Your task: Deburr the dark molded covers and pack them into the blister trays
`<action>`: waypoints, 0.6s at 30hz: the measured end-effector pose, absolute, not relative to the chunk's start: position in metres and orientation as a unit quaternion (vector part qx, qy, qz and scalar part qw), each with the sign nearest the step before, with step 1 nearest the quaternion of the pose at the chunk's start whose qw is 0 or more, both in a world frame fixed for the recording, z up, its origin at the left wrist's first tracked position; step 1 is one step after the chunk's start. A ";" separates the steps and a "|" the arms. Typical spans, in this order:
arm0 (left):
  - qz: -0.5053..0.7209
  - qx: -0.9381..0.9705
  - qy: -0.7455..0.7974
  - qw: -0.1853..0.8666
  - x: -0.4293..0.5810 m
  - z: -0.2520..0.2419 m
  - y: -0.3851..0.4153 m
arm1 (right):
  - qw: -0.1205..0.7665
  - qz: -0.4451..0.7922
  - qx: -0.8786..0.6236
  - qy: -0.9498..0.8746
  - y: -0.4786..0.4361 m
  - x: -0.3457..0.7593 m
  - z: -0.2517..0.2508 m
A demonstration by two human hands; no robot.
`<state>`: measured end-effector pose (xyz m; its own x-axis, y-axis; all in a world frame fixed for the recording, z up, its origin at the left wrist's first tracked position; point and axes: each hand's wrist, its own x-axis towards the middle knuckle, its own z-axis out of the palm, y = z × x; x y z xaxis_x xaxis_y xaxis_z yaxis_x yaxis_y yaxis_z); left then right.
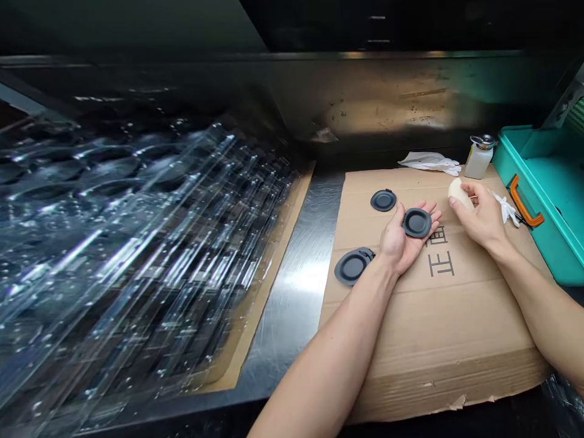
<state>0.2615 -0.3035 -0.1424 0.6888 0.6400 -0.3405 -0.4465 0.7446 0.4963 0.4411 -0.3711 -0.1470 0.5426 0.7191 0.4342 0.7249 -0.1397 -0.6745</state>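
Observation:
My left hand [404, 240] lies palm up over a flat cardboard sheet [456, 316] and holds a dark round disc part [417, 222] on its fingers. My right hand [479, 213] is just to the right, closed around a cream-white pad or cloth wad [457, 191]. Two more dark round parts lie on the cardboard: one [382, 200] just beyond my left hand, another [352, 267] beside my left wrist.
A tall stack of clear plastic blister trays [128, 243] fills the left. A small white dispenser bottle [479, 157] and white gloves [431, 162] sit at the back. A teal bin [547, 188] with an orange-handled tool [524, 204] stands at right. Bare metal bench [296, 274] runs between.

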 end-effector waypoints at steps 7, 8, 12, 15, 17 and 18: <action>0.323 0.170 0.268 0.892 0.270 -0.144 -0.305 | 0.386 0.012 -0.676 -0.628 -0.384 0.386 -0.146; 0.321 0.172 0.266 0.892 0.271 -0.144 -0.306 | 0.363 0.017 -0.666 -0.651 -0.385 0.378 -0.147; 0.323 0.193 0.234 0.896 0.272 -0.146 -0.308 | 0.306 -0.013 -0.714 -0.630 -0.383 0.370 -0.149; 0.320 0.198 0.252 0.892 0.273 -0.148 -0.308 | 0.297 0.010 -0.713 -0.634 -0.382 0.376 -0.147; 0.327 0.195 0.275 0.883 0.273 -0.149 -0.307 | 0.297 0.044 -0.700 -0.649 -0.382 0.382 -0.145; 0.334 0.197 0.278 0.879 0.273 -0.149 -0.306 | 0.298 0.050 -0.705 -0.641 -0.382 0.385 -0.143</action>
